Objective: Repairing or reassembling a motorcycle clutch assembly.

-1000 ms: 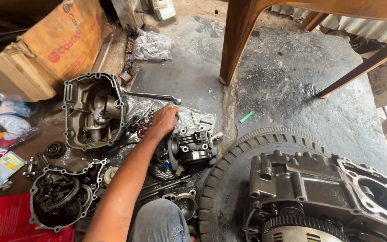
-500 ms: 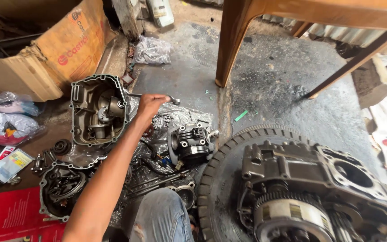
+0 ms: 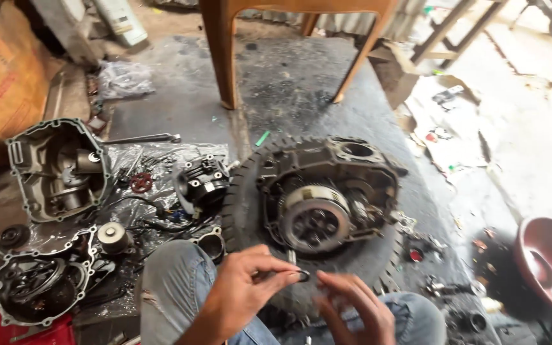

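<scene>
Small dark ring pinched over the engine, bottom centre of frame.
Left hand (image 3: 237, 291) pinches the ring (image 3: 303, 276) by its edge: light, stiff, probably oily, easily dropped; right hand (image 3: 352, 310) open, empty, beside it, below the engine (image 3: 327, 198).

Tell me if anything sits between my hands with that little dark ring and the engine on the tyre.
Nothing visible does. The left hand pinches the small dark ring at its fingertips, with the right hand beside it, both just in front of the engine case resting in the tyre. Only the tyre's near edge lies below the gap.
</scene>
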